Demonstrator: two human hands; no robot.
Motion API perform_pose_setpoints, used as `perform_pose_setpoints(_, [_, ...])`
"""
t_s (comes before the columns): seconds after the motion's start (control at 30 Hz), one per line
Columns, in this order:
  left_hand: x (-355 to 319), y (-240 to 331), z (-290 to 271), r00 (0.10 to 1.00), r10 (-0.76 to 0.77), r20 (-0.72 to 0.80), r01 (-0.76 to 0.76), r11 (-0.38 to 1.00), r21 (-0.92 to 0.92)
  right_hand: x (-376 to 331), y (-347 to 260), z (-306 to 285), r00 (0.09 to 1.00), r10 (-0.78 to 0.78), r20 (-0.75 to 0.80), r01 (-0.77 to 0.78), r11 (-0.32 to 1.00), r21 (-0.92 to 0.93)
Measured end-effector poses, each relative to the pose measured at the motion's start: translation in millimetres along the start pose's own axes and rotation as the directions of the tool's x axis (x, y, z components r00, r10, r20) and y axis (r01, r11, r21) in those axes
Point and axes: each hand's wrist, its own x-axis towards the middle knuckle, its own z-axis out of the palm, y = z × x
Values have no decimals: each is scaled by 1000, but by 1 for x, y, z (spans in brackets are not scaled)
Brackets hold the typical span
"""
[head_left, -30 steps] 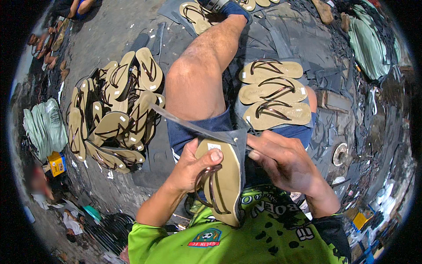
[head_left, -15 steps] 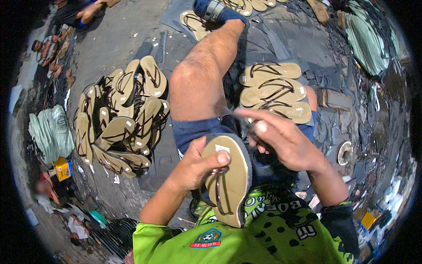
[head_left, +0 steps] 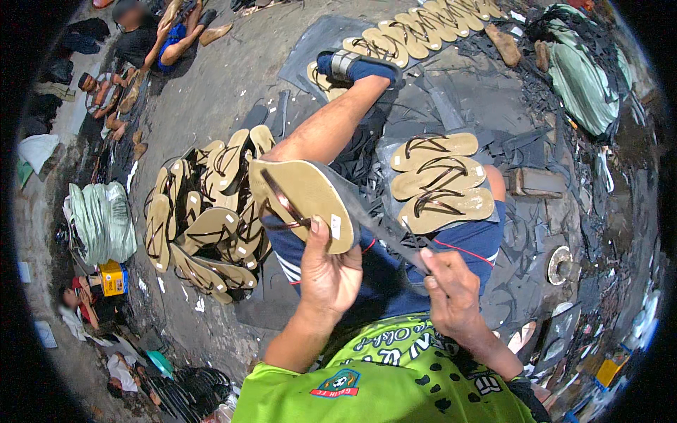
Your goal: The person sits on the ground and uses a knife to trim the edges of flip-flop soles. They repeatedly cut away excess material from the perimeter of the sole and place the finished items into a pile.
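My left hand [head_left: 328, 282] grips a tan flip-flop [head_left: 310, 197] by its heel end, the thumb on top beside a small white label. Brown, shiny straps cross its footbed, and the toe end points up and left. From the sole's right edge a dark grey rubber strip [head_left: 386, 229] stretches down to my right hand [head_left: 451, 292], whose thumb and fingers pinch its end. Three similar flip-flops [head_left: 458, 204] lie side by side over my right leg. To the left, a heap of flip-flops [head_left: 201, 225] is piled loosely on the ground.
Beyond my foot runs a row of flip-flops [head_left: 405, 44]. Dark rubber scraps litter the ground. At right are a block [head_left: 539, 182], a round ring [head_left: 560, 265] and a pale green sack [head_left: 582, 77]. A tied bundle [head_left: 102, 222] and yellow box [head_left: 113, 278] stand left; people sit farther off.
The flip-flop has moved up and left and turned, its toe end now pointing away from me. My right hand has come down, and the rubber strip now spans between sole and hand.
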Motion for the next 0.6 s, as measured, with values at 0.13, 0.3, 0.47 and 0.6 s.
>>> perform_pose_setpoints(0.13, [0, -14, 25, 994, 66, -91, -69, 997, -28, -9, 1, 1, 999, -43, -4, 42, 992, -115])
perform_pose_setpoints(0.3, [-3, -20, 20, 998, -22, -58, 20, 999, -33, -15, 5, -8, 1000, -12, -10, 10, 985, -174])
perform_pose_setpoints(0.47, [-16, -25, 7, 992, -88, -88, 91, 995, 39, 3, -6, -11, 999, 18, 31, -11, 977, -214])
perform_pose_setpoints(0.6, [-20, -27, 9, 997, -46, -58, 50, 997, 58, 19, -17, -11, 995, 72, 72, -58, 981, -186])
